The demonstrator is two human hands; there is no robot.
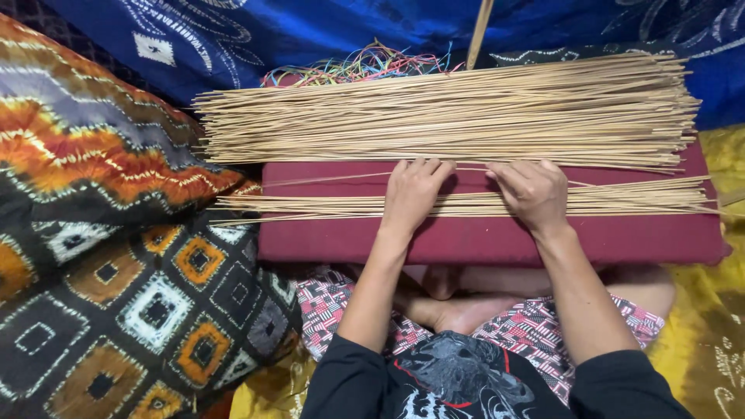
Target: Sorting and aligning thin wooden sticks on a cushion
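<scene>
A dark red cushion lies across my lap. On its far part rests a large pile of thin pale sticks laid side to side. A smaller flat row of the same sticks lies nearer to me. My left hand rests palm down on this near row, fingers bent at the gap between the two groups. My right hand lies beside it, also palm down on the near row, fingertips touching a single stick in the gap. Whether either hand pinches a stick is hidden.
A tangle of coloured strings lies behind the big pile. Blue patterned cloth hangs at the back. An orange and black patterned cushion fills the left. Yellow cloth lies at the right. A wooden rod stands upright behind.
</scene>
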